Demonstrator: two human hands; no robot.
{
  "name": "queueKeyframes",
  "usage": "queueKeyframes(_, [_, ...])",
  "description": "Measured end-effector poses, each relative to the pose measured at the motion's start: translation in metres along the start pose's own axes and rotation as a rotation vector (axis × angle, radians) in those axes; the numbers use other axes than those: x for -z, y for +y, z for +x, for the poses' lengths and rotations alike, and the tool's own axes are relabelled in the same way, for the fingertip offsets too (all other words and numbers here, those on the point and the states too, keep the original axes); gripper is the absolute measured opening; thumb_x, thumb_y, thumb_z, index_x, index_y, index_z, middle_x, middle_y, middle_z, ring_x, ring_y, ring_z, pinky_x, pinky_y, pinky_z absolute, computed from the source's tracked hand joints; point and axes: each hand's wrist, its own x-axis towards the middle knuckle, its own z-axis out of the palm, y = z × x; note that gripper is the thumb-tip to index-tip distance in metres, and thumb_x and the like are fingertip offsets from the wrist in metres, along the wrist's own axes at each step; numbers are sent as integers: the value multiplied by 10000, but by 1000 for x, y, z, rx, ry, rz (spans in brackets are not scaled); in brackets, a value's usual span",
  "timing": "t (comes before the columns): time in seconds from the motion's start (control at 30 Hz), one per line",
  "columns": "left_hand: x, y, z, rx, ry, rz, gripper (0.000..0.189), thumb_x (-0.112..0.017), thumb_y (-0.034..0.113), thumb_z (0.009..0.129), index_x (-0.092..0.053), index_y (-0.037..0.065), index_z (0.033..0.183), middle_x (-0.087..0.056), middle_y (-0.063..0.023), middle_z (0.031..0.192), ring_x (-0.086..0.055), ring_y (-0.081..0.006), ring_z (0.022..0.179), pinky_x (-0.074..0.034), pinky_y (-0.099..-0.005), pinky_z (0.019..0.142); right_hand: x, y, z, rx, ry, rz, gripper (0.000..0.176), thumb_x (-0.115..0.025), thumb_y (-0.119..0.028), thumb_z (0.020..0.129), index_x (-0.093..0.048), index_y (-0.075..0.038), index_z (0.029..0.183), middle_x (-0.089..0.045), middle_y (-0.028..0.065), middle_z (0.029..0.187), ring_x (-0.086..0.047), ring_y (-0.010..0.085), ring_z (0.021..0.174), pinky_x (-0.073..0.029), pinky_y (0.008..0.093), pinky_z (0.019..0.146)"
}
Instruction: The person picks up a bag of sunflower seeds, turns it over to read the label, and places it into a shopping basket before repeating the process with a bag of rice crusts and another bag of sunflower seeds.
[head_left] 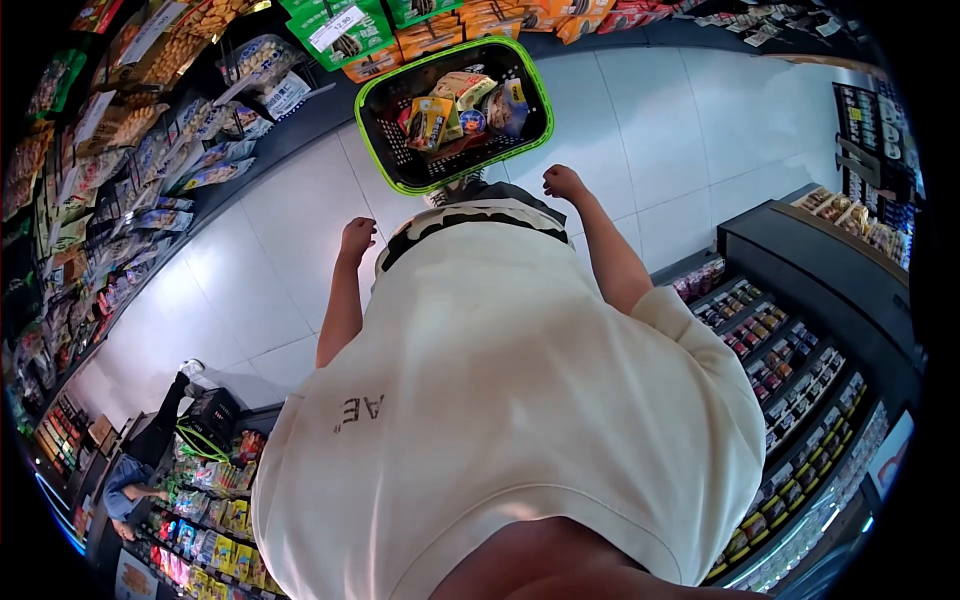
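My left hand (357, 238) hangs in front of my cream T-shirt (500, 400) with its fingers curled and nothing in it. My right hand (563, 182) is held a little further forward, also a loose fist and empty. On the white tiled floor just ahead of both hands stands a black shopping basket with a green rim (385, 160). It holds several snack packets (450, 105). Neither hand touches the basket, and the right hand is the closer one to its near rim.
Shelves of bagged snacks (120, 170) line the left of the aisle. A dark display counter of small goods (790, 350) stands at the right. Green boxes (345, 35) sit beyond the basket. At lower left another person (135, 470) bends by a low shelf beside a second basket (210, 415).
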Motion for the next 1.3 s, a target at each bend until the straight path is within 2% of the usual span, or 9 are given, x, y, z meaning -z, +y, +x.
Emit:
queueKeyframes(0.07, [10,-17,3,54,11,-14,257,-505,177,791,-593,8,964,-602,-86,831,-572,-155,752,-497,-281,603,-4,5,-4,0,7,4,210,-484,-177,830,-538,-3,935,-617,107,770,-629,187,628,-486,274,495])
queueKeyframes(0.13, [18,-33,6,78,16,-2,249,-504,171,781,-593,12,951,-601,-81,814,-575,-153,737,-495,-277,581,-7,8,-10,3,11,19,205,-455,-161,786,-535,-6,893,-626,107,755,-635,184,616,-498,279,509])
queueKeyframes(0.23, [29,-48,12,124,0,4,246,-496,168,768,-594,19,937,-603,-78,809,-578,-143,723,-487,-264,545,-11,6,-18,-21,24,29,197,-472,-161,809,-535,-5,910,-621,111,756,-633,192,628,-490,281,493])
queueKeyframes(0.53, [31,-27,20,-34,-5,-25,253,-498,190,790,-596,18,947,-610,-86,814,-586,-152,745,-495,-280,572,-22,-1,-36,-22,53,36,208,-499,-182,836,-534,-3,937,-617,112,766,-629,195,629,-485,277,493])
queueKeyframes(0.67, [30,-27,22,-43,-44,-37,277,-513,206,801,-572,18,995,-596,-99,856,-537,-137,711,-484,-251,575,-26,-3,-43,-3,62,-4,217,-498,-182,840,-539,-4,957,-619,111,771,-629,196,625,-483,277,492])
queueKeyframes(0.97, [24,-86,9,98,-54,-118,268,-515,202,796,-564,41,1005,-602,-93,862,-465,-102,567,-492,-256,560,-22,11,-61,-27,70,-47,218,-488,-186,841,-538,-12,962,-620,115,787,-631,201,643,-491,288,513])
queueKeyframes(1.07, [24,-99,3,125,-63,-129,273,-517,208,795,-565,41,1005,-601,-91,859,-462,-100,566,-491,-255,561,-20,15,-61,-28,67,-53,227,-489,-187,841,-534,-9,974,-620,119,796,-631,201,642,-490,287,510])
queueKeyframes(1.1, [23,-102,2,129,-49,-129,264,-522,198,779,-584,30,973,-603,-83,814,-552,-139,682,-501,-274,566,-19,16,-60,-32,66,-46,227,-490,-186,841,-534,-8,975,-621,120,797,-631,200,641,-490,285,508])
queueKeyframes(1.3, [19,-100,-3,109,-32,-120,265,-515,203,788,-585,31,977,-608,-84,827,-554,-141,686,-503,-273,572,-15,22,-56,-46,49,-22,227,-493,-181,837,-535,-6,975,-621,119,795,-629,195,638,-488,278,506])
